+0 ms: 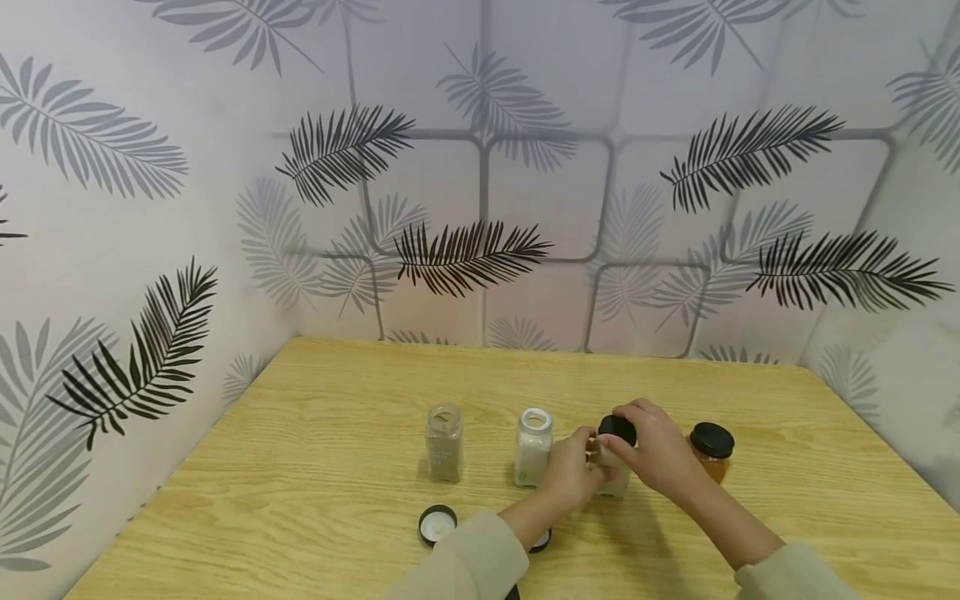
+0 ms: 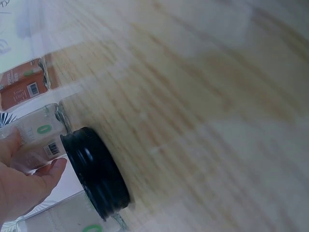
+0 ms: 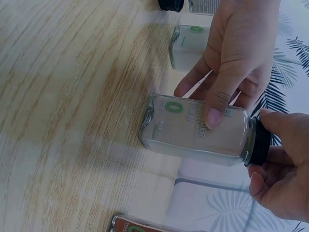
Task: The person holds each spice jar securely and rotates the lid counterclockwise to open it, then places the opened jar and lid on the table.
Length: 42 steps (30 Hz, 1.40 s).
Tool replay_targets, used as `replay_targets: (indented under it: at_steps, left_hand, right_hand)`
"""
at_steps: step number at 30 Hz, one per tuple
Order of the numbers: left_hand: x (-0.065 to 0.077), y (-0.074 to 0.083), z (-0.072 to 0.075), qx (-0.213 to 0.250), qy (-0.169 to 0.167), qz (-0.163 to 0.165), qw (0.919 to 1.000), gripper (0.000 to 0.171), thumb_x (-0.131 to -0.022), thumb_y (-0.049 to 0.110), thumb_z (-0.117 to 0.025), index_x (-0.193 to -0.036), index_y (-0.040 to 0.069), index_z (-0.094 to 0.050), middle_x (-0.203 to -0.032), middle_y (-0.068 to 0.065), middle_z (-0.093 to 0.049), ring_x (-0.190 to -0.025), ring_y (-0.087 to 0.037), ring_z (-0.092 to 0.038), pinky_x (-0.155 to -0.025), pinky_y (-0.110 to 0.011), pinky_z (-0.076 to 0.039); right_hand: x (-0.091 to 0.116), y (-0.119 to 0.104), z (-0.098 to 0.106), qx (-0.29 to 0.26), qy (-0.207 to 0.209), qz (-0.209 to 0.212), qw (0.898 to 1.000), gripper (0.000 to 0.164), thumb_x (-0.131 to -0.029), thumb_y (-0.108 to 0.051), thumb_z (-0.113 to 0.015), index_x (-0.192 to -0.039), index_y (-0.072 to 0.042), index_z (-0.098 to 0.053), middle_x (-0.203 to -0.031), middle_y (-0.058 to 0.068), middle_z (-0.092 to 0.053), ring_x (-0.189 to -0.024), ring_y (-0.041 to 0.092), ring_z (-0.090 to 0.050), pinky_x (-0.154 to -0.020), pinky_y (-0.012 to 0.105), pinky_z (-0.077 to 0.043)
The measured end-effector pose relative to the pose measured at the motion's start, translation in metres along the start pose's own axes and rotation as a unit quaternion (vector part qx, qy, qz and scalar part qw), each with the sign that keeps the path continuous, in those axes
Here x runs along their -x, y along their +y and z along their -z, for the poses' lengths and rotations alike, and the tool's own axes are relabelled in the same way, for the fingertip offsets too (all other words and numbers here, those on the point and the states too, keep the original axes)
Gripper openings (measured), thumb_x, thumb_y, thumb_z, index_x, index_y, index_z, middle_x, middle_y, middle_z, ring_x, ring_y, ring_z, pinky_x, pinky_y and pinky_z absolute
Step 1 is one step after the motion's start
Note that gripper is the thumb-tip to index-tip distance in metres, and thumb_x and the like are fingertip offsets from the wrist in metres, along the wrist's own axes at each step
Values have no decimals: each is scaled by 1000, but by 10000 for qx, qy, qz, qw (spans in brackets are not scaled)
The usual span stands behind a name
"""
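Where the jar (image 3: 186, 137) stands: apparently upright on the tabletop (image 1: 315, 433), between an open white jar (image 1: 532, 461) and a capped red jar (image 1: 710, 454).
Build: clear, square-sided body, printed front, pale contents; black lid (image 3: 259, 143) on the mouth, tightness not tellable.
Left grip (image 1: 573, 475): clasped round the body, thumb across the front, fingers behind.
Right grip (image 1: 660, 446): thumb and fingers pinching the lid's rim.
Handling, judged: stiff, probably glass, so breakable; moderate weight, more if full; smooth walls likely slick to damp skin.
Best hold, judged: flat sides at mid-body with one grip, lid by opposite edges with the other; low pressure on the shoulders.
Row: grey jar (image 1: 445, 454), uncapped, left of the white jar and apart from it.
Loose caps: first cap (image 1: 438, 525), inner face up, in front of the grey jar; second cap (image 1: 542, 543), partly behind the left sleeve (image 1: 480, 550).
Surface: yellowish wood grain, shadows beneath the arms.
Room: pale backdrop (image 1: 540, 200) with dark and grey leaf prints and rounded grid lines; whether wall or sheet, not tellable.
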State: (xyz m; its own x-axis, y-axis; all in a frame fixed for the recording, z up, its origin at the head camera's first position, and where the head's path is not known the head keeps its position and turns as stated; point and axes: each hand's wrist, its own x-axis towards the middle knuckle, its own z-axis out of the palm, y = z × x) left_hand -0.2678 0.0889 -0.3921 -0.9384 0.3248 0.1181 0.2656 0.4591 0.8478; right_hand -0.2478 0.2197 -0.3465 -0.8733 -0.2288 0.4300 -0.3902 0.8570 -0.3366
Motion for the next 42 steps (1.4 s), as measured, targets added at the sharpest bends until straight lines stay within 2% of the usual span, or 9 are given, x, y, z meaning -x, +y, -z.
replay_targets:
  at_steps: [24, 31, 42]
  left_hand:
    - [-2, -1, 0, 5, -40, 23, 10000, 45, -82, 14, -71, -123, 5, -54, -117, -14, -62, -104, -26, -61, -78, -28, -55]
    - [-3, -1, 0, 63, -121, 114, 9998, 48, -82, 14, -71, -126, 5, -52, -118, -13, -62, -107, -26, -60, -80, -28, -55]
    - [-2, 0, -1, 95, -125, 53, 9999, 50, -82, 14, -71, -126, 3, -51, -117, -13, -62, -105, -26, -61, -79, -28, -55]
  right_hand:
    - [0, -1, 3, 17, -114, 156, 9998, 35, -82, -13, -69, -107, 9, -61, -102, 20, -61, -90, 34, -60, -71, 42, -53]
    - [0, 0, 6, 16, -352, 196, 9992, 34, -82, -13, -69, -108, 8, -60, -101, 18, -60, -92, 33, -58, -73, 42, -53]
    - [-1, 3, 13, -50, -830, 200, 9963, 36, -85, -13, -66, -115, 6, -59, -110, 20, -58, -102, 39, -53, -78, 46, -51]
